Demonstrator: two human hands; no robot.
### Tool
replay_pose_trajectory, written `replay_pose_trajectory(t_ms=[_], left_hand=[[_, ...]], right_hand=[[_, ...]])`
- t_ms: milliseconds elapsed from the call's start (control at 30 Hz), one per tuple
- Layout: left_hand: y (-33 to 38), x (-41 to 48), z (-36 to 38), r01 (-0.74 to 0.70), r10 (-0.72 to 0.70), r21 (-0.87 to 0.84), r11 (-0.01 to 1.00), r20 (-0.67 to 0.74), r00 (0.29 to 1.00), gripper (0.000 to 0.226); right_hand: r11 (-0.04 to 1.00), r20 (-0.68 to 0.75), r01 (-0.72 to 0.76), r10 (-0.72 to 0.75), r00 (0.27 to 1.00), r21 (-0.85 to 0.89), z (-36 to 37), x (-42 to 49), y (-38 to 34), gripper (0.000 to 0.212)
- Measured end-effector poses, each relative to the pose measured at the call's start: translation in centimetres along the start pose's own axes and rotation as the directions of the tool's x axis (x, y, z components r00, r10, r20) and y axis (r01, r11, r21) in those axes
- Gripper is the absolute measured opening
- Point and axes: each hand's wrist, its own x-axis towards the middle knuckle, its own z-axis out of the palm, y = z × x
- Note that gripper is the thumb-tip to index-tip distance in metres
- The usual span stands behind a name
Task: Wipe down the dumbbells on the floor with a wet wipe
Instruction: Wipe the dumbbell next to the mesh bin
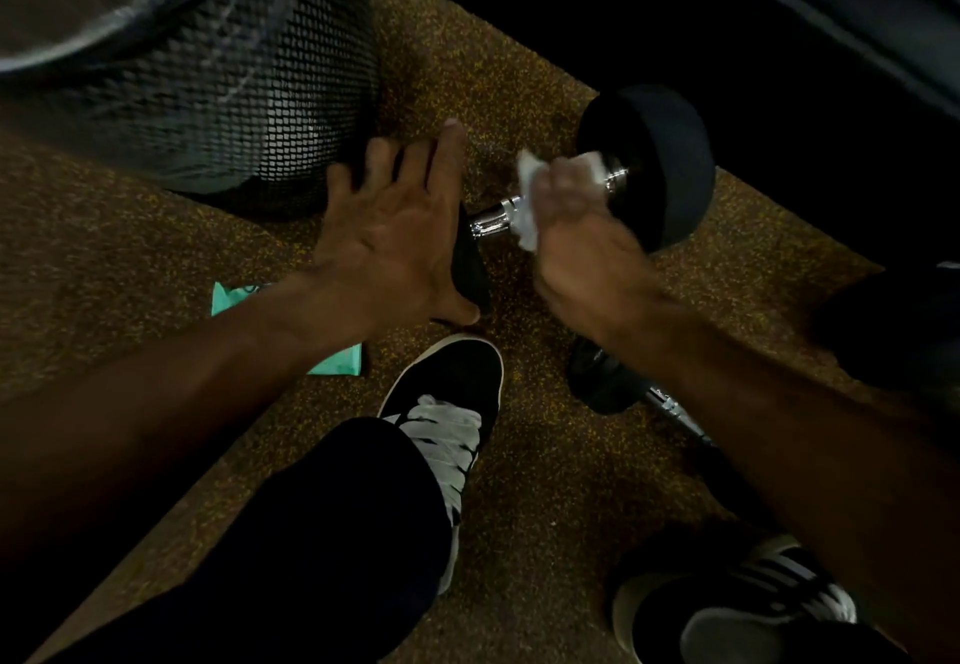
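Note:
A black dumbbell (655, 164) with a chrome handle lies on the speckled floor. My left hand (395, 232) rests flat, fingers spread, on its near black head, which is mostly hidden under the palm. My right hand (576, 226) is closed around the chrome handle with a white wet wipe (535, 195) wrapped between fingers and bar; the hand is motion-blurred. A second dumbbell (608, 377) lies nearer to me, partly hidden under my right forearm.
A black mesh bin (244, 91) with a plastic liner stands at the upper left, close to my left hand. A teal wipe packet (337, 359) lies under my left forearm. My two shoes (447, 419) stand on the floor below. Dark equipment fills the upper right.

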Motion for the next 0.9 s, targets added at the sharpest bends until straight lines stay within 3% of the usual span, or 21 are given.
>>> replay_pose_trajectory(t_ms=[100,233,333,400,467,567,900], left_hand=[[-0.3,0.3,-0.2,0.001,-0.001,0.006,1.000,0.030,1.000,0.158],[-0.3,0.5,-0.5,0.001,-0.001,-0.012,1.000,0.045,0.999,0.158],[-0.2,0.4,-0.4,0.002,-0.001,-0.016,1.000,0.051,0.999,0.158],[-0.3,0.4,-0.4,0.004,-0.003,-0.018,1.000,0.045,0.999,0.158],[-0.3,0.4,-0.4,0.005,-0.003,-0.025,1.000,0.050,0.999,0.158],[-0.3,0.4,-0.4,0.003,-0.002,-0.028,1.000,0.061,0.998,0.158],[-0.5,0.7,-0.9,0.004,0.003,-0.062,0.998,0.110,0.994,0.157]], right_hand=[[0.990,-0.117,0.093,-0.081,0.990,0.101,0.9,-0.6,-0.7,0.064],[0.987,-0.164,-0.091,0.111,0.980,0.129,1.2,-0.6,-0.1,0.062],[0.993,-0.193,0.027,-0.005,0.981,0.115,2.2,-1.3,-0.8,0.060],[0.980,-0.210,-0.072,0.112,0.971,0.188,2.4,-1.2,-0.6,0.065],[0.939,-0.194,-0.161,0.227,0.954,0.305,2.2,-0.8,-0.9,0.069],[0.953,-0.188,-0.075,0.135,0.973,0.294,2.5,-0.8,-1.4,0.066],[0.918,-0.121,-0.183,0.239,0.964,0.353,2.2,-1.0,-1.2,0.072]])
